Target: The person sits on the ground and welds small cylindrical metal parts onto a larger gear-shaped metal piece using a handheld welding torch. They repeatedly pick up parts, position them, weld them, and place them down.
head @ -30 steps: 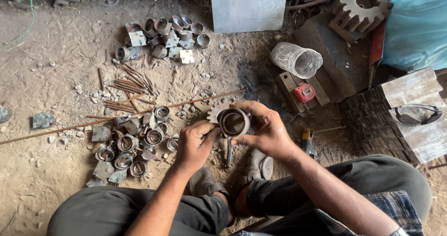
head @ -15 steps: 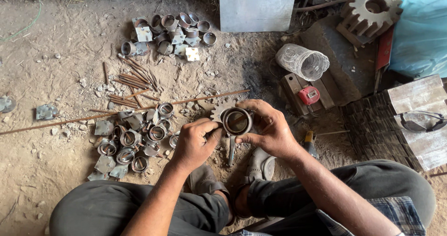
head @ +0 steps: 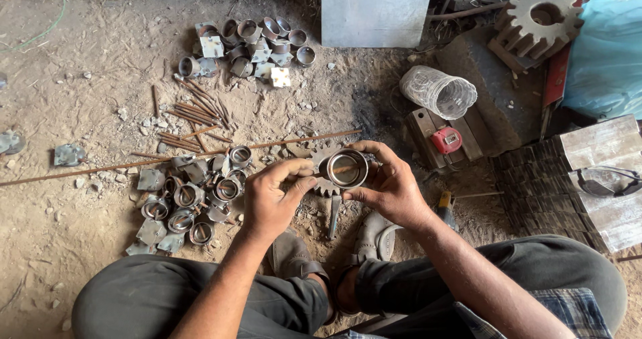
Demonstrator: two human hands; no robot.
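A short metal pipe ring (head: pixel 346 168) is held upright between both hands, above a small toothed gear (head: pixel 323 180) on the dirt floor. My right hand (head: pixel 391 186) wraps its right side with fingers curled over the rim. My left hand (head: pixel 272 197) pinches its left edge with thumb and forefinger. A flat metal tool (head: pixel 334 215) lies on the ground under the ring, between my shoes.
A pile of similar rings on square plates (head: pixel 184 202) lies left of my hands, another pile (head: pixel 244 45) farther up. Rusty rods (head: pixel 194 115), a long thin bar (head: pixel 180 157), a wire mesh roll (head: pixel 438 91), a red tape measure (head: pixel 446 140), a large gear (head: pixel 540 15) and stacked metal plates (head: pixel 588 172) surround me.
Both hands stay on the ring; it has turned slightly in my grip. The view has shifted a little.
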